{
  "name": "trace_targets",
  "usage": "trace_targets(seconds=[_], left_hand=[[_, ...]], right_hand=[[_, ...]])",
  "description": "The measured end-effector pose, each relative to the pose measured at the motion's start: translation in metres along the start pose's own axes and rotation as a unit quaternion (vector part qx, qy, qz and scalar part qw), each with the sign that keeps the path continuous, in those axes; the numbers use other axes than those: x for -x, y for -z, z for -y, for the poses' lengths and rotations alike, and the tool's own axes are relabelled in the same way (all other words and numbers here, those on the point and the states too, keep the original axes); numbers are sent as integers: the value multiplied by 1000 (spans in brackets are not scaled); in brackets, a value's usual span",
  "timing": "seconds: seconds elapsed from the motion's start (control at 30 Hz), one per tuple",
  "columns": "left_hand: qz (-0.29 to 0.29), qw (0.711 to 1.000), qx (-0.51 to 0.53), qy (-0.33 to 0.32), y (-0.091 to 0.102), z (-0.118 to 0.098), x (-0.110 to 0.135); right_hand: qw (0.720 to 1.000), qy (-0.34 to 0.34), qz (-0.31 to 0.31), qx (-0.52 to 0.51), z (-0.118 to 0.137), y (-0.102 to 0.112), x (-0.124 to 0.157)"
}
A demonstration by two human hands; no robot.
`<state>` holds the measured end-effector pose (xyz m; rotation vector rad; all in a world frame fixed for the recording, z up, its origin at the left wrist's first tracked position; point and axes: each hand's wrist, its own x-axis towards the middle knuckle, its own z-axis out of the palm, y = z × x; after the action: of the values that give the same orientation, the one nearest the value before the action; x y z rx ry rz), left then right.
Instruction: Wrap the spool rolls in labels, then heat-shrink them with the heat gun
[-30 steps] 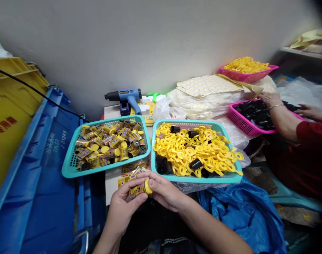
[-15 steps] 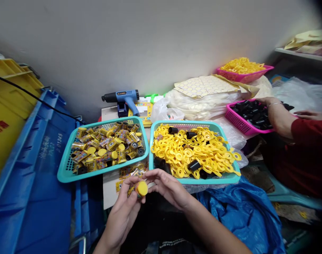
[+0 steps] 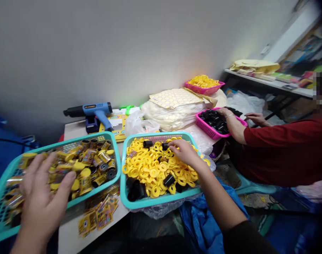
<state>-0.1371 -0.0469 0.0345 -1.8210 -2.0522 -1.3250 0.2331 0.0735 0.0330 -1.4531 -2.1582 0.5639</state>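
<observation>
My left hand [image 3: 42,197] hangs over the left teal plastic basket [image 3: 71,144], fingers spread, with no canister visible in it. That basket holds several yellow-capped canisters [image 3: 89,165] wrapped in printed labels. My right hand [image 3: 184,152] rests on the heap in the right teal basket [image 3: 161,200], fingers curled among yellow plastic rings [image 3: 150,169] and near black plastic tubes [image 3: 168,180]. Its palm hides whatever lies under the fingers. Loose printed labels [image 3: 97,215] lie on the table [image 3: 71,229] below the baskets.
A co-worker's hands [image 3: 224,113] work at a pink basket of black tubes [image 3: 205,128]. Behind stand a blue hot-air gun [image 3: 93,111], sticker sheets [image 3: 174,98], plastic bags [image 3: 174,116] and a pink basket of yellow rings [image 3: 203,86]. Blue plastic sheeting [image 3: 203,218] lies below the table.
My hands have parted: the canister held between them is gone from view, the left hand moved over the left basket, the right over the right basket. The view has swung left and down.
</observation>
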Motion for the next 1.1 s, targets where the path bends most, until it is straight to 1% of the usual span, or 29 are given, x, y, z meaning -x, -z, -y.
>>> trace_targets(seconds=[0.03,0.1,0.13,0.2,0.27,0.3,0.4,0.47,0.57,0.7,0.8,0.9,0.93,1.0,1.07,1.1], left_hand=[[23,998,14,-49,-9,-11,-1],[104,981,75,-145,-33,-40,8],[141,966,90,-195,-46,-56,15],[217,928,82,-291,-75,-84,29],[258,905,56,-333,-101,-103,39],[265,901,42,-341,-112,-108,42],[274,893,3,-356,-133,-114,46],[277,889,-14,-363,-139,-112,47],[274,888,-27,-368,-140,-110,47],[265,894,-17,-360,-139,-109,47],[251,903,-9,-348,-138,-109,47],[233,903,-1,-360,-139,-111,47],[231,906,4,-355,-139,-112,47],[242,914,21,-326,-140,-116,48],[256,922,34,-290,-141,-119,49],[256,924,38,-283,-141,-120,49]], right_hand=[[999,12,34,8,-3,-1,-7],[993,40,111,28,-7,-7,-18],[987,51,149,35,-8,-10,-21],[974,67,213,45,-10,-12,-23],[961,78,260,47,-14,-7,-21],[955,86,278,50,-16,-2,-18],[940,122,313,65,-23,14,-7],[939,142,307,70,-26,22,0],[948,147,272,74,-28,26,6],[959,148,234,63,-36,25,6],[972,123,189,72,-43,25,3],[974,128,166,87,-42,23,-1],[972,140,165,92,-39,22,-3],[963,173,178,109,-29,17,-7],[946,203,219,125,-19,9,-10],[936,215,245,131,-15,6,-10]])
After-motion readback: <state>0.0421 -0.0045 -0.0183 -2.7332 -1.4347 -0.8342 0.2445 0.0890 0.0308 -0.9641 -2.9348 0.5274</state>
